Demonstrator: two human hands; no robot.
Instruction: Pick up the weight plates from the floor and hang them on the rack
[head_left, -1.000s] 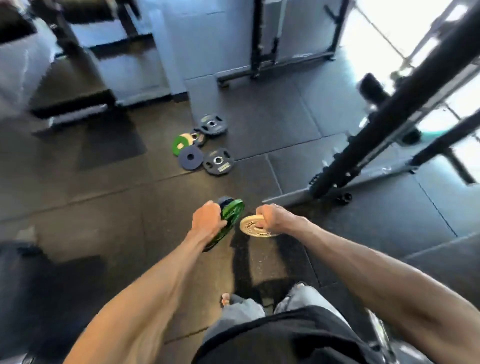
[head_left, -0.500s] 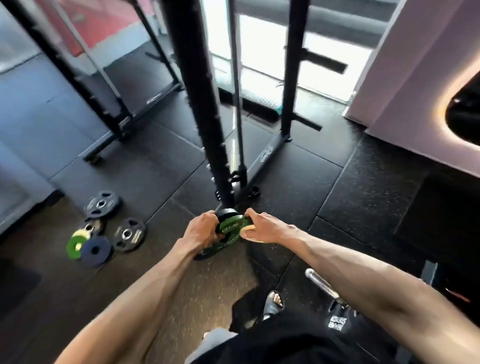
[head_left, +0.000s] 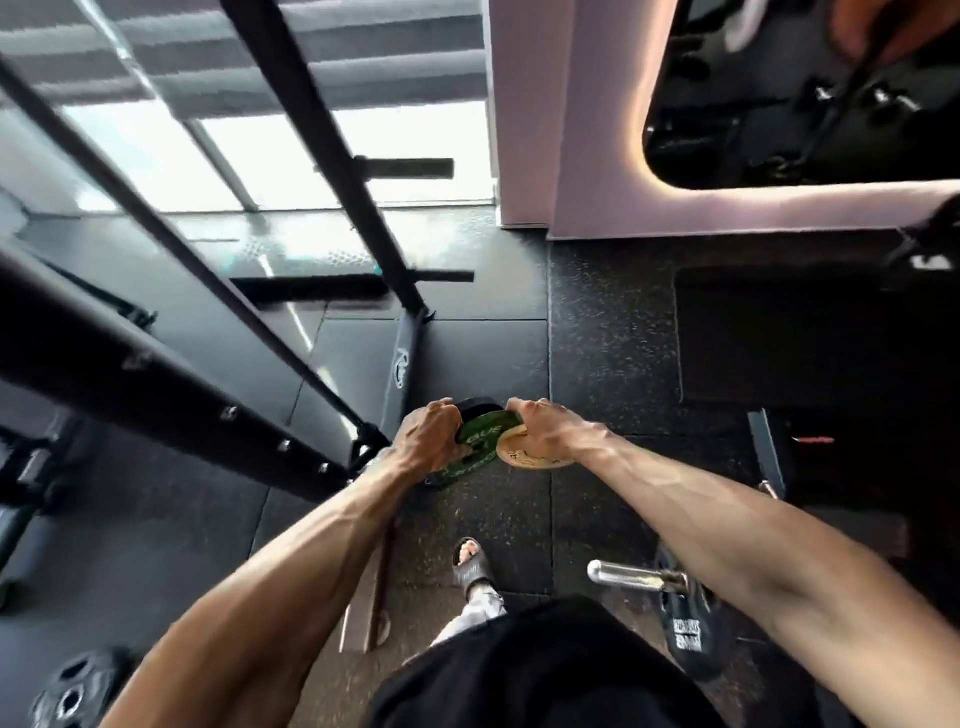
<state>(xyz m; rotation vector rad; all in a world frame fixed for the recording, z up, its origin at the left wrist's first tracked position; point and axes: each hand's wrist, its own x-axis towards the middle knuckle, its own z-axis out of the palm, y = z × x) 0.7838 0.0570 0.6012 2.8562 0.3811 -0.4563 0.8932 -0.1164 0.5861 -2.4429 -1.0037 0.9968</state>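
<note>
rack (head_left: 156, 374): black steel uprights studded with bolts, slanting across the left of the scene; two short pegs (head_left: 410, 169) jut sideways from the far upright.
green plate (head_left: 480, 448): small disc with a bright green face and pale raised lettering, only partly readable; held on edge and tilted, off the floor, between the two hands and just right of the rack's foot.
black plate (head_left: 478, 405): dark disc pressed against the back of the green plate; only its upper rim shows.
tan plate (head_left: 530, 458): smaller, pale yellowish disc with dark markings too small to read; it overlaps the green plate's right edge.
left hand (head_left: 431, 436): fingers curled over the top rims of the green and black plates, gripping both.
right hand (head_left: 545, 426): fingers hooked over the tan plate, holding it against the green one.
floor (head_left: 597, 338): black speckled rubber tiles.
grey plate (head_left: 72, 686): lies flat on the floor at lower left, well apart from the hands.
chrome sleeve (head_left: 623, 574): carries a dark plate under the right forearm.
sandalled foot (head_left: 470, 564): planted below the held plates.
</note>
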